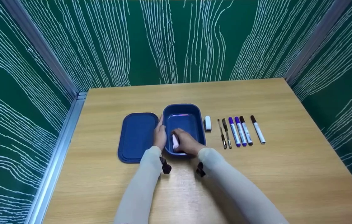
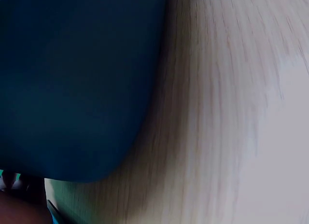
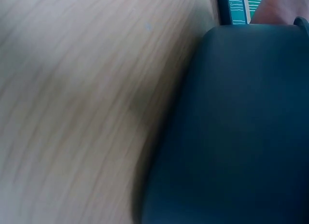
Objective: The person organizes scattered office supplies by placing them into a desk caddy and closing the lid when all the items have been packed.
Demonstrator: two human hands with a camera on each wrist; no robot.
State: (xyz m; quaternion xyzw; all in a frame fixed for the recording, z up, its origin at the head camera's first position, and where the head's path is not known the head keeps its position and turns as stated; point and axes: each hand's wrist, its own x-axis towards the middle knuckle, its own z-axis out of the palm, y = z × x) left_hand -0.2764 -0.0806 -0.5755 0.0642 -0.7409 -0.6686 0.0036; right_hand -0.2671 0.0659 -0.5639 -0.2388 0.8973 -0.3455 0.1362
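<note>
A deep blue plastic box (image 1: 184,107) stands uncovered on the table, its flat blue lid (image 1: 137,137) lying to its left. Straight fingers of my left hand (image 1: 160,135) rest along the box's left wall, over the lid's right edge. Inside the box, near its front left corner, my right hand (image 1: 186,141) grips a pale pinkish whiteboard eraser (image 1: 175,142), partly hidden by the fingers. Both wrist views mostly show the dark outer wall of the box (image 2: 72,89) close up. In the right wrist view, part of a hand (image 3: 280,9) shows beyond the box.
Right of the box lies a white block with a black underside (image 1: 208,123). Farther right are two slim pens (image 1: 226,133), two purple-capped markers (image 1: 234,132) and two dark-capped markers (image 1: 258,130). Green panels with white lines (image 1: 194,40) border the wooden table (image 1: 116,193).
</note>
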